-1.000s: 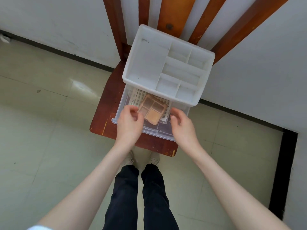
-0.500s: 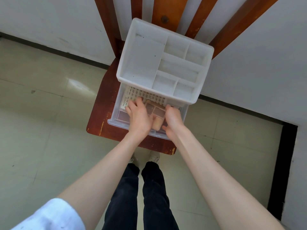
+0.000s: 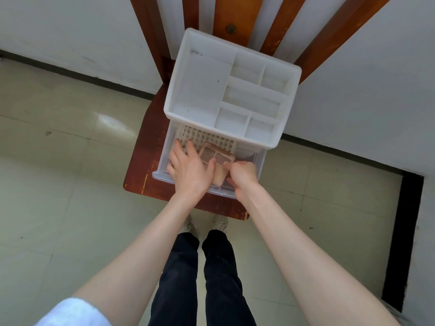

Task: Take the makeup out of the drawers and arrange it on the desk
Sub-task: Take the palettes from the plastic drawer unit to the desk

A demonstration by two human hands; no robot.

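Both hands are down in the open drawer (image 3: 162, 171) and the action is all on the tan palette (image 3: 217, 161). The right hand (image 3: 242, 176) has its fingers curled, thumb and fingertip pinching the palette's right corner. The left hand (image 3: 190, 169) lies flatter: fingers spread and fairly straight, reaching over the perforated white tray (image 3: 207, 137) at the back of the drawer, thumb pressed against the palette's left edge. So the palette sits squeezed between the 2 hands, tilted slightly, its clear lid showing separate pans of colour underneath. Whether it is lifted off the drawer floor, I cannot tell.

The palette is inside the drawer, toward the right of centre, partly on top of the perforated tray. The drawer is clear plastic, pulled out toward the person from the base of a white organizer (image 3: 231, 90), whose top is split into several open compartments.

The organizer stands on the seat of a dark red wooden chair (image 3: 148, 142), its slatted back rising against a white wall (image 3: 70, 31). Below, black trousers (image 3: 200, 278) and pale shoes (image 3: 220, 225) on a glossy tiled floor (image 3: 58, 184). A white sleeve (image 3: 73, 312) shows on the left arm.
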